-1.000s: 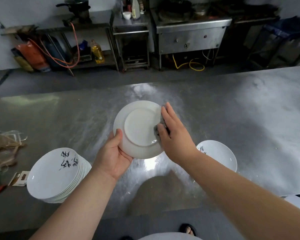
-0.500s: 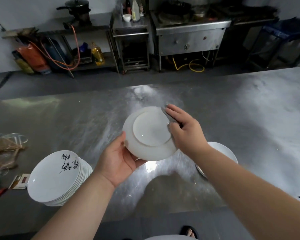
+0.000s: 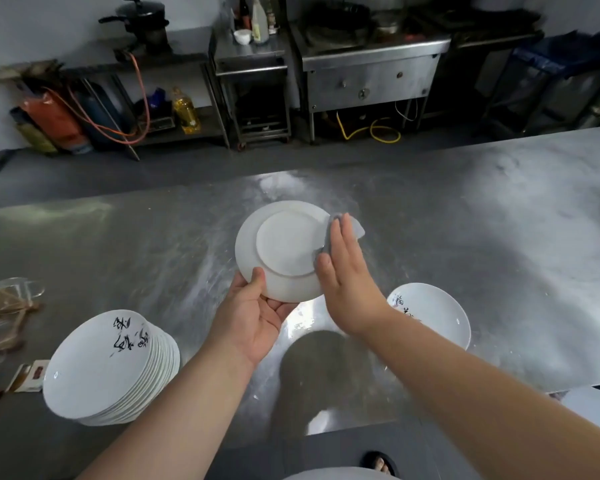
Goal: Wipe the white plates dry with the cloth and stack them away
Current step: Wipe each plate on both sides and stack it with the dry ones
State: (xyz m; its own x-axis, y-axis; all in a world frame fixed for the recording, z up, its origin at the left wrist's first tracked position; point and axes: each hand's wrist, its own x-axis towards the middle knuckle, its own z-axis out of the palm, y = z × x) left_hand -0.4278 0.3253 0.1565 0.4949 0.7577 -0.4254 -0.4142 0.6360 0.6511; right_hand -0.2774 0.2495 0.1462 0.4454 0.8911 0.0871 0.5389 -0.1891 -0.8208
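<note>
A person's left hand (image 3: 253, 317) grips a white plate (image 3: 284, 251) by its near rim, thumb on the upturned underside and fingers curled beneath, holding it above a steel table (image 3: 465, 237). The right hand (image 3: 347, 282), fingers straight and together, presses a grey cloth (image 3: 336, 226) flat against the plate's right edge; most of the cloth is hidden under the fingers.

On the table at left sits a slightly leaning stack of white plates (image 3: 108, 368), the top one marked with black brush characters. A similar marked plate (image 3: 433, 313) lies at right, partly covered by the right forearm; whether others lie under it cannot be told. A tangle of twine (image 3: 4, 317) is cut off at the left edge.

Across the grey floor, a bottle of yellow oil (image 3: 186, 110) stands on a low shelf, and a small white bowl (image 3: 242, 37), its contents unseen, sits on a steel stand beside a steel cooker (image 3: 371, 74). A yellow hose (image 3: 378, 129) coils beneath it. The table's brushed surface shows pale glare.
</note>
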